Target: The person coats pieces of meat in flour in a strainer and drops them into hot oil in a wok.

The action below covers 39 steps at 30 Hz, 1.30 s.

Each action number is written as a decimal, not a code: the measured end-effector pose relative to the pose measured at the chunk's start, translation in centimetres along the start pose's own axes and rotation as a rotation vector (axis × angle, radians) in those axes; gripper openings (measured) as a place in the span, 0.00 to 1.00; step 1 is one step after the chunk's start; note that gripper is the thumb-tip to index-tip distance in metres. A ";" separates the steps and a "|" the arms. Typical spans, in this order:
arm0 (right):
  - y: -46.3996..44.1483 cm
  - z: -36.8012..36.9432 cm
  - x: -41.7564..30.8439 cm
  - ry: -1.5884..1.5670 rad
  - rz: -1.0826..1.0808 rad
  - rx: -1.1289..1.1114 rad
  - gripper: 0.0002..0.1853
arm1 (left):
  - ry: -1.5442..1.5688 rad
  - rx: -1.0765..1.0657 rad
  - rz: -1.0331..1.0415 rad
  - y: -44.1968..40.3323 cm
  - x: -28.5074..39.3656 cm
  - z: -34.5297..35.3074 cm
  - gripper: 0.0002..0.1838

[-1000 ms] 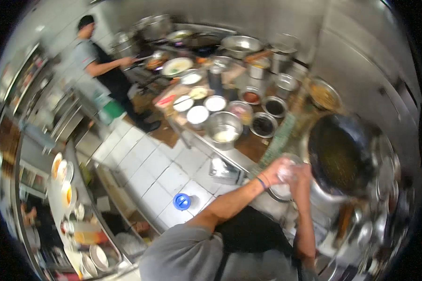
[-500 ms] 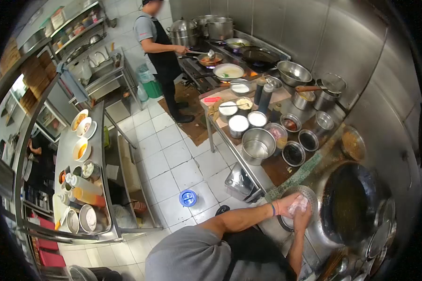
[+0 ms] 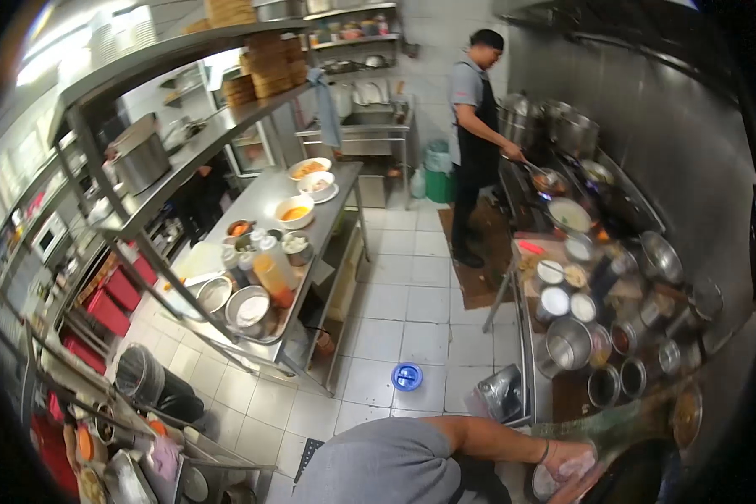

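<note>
At the lower right, my left hand (image 3: pixel 559 456), with a dark band at its wrist, closes round a white, floury lump (image 3: pixel 576 464). My right hand (image 3: pixel 581 485) comes up from below and presses against the same lump, partly cut off by the frame's lower edge. Both hands are over a metal bowl (image 3: pixel 543 485) with something whitish in it. Just right of them lies a large dark wok (image 3: pixel 643 472). What exactly the lump is cannot be made out.
A prep table (image 3: pixel 554 410) with pots, sauces and bottles stands ahead. A co-worker (image 3: pixel 476 126) stirs a pan (image 3: pixel 549 182) at the stove. To the left is a steel counter (image 3: pixel 248 220) with bowls and squeeze bottles. A blue-lidded container (image 3: pixel 406 376) sits on the tiled floor.
My view has swung left and up, so the hands now appear lower in the frame. Both hands stay together on the white lump over the bowl. The co-worker still holds the ladle in the pan.
</note>
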State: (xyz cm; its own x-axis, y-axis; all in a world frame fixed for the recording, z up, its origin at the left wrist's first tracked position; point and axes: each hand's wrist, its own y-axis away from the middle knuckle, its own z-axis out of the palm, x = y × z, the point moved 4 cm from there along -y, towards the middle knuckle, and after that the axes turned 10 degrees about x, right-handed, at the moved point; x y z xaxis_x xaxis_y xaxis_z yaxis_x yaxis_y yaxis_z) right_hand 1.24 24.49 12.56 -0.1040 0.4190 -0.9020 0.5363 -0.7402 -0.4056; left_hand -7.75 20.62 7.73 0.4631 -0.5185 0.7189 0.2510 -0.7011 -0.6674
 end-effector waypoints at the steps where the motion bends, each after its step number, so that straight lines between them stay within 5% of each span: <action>1: -0.3 0.5 -0.9 -0.014 -0.009 0.008 0.25 | 0.027 -0.011 -0.003 -0.6 -0.4 0.7 0.28; 2: -0.5 1.0 -1.7 -0.032 -0.017 0.019 0.24 | 0.102 0.081 0.127 -1.2 0.0 1.3 0.19; 5: -0.9 2.3 -3.4 -0.097 -0.034 0.030 0.23 | 0.005 0.190 0.174 -1.6 -1.3 3.0 0.19; 8: -1.2 2.8 -4.8 -0.165 -0.021 0.040 0.22 | -0.162 0.273 0.399 -2.0 8.8 -0.2 0.14; 15: -1.8 2.1 -6.6 -0.341 0.039 0.072 0.21 | 0.054 0.131 -0.031 -3.5 6.5 0.2 0.20; 22: -2.1 0.1 -7.1 -0.509 0.116 0.113 0.21 | 0.860 0.106 -0.553 -6.3 4.6 1.5 0.27; 31: -2.9 -3.4 -5.9 -0.678 0.239 0.198 0.22 | 1.370 0.011 -0.801 -7.3 2.6 3.7 0.36; 39: -5.1 -8.1 -2.3 -0.961 0.353 0.361 0.24 | 1.656 -0.408 -0.945 -8.0 -1.7 4.7 0.44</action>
State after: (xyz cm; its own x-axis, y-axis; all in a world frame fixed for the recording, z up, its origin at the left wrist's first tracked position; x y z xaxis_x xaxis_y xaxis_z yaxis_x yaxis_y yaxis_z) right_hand 5.56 31.56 17.94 -0.6888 -0.3182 -0.6514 0.4025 -0.9152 0.0214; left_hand -6.52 29.37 10.93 -0.8702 0.3293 0.3665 -0.3941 -0.9117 -0.1165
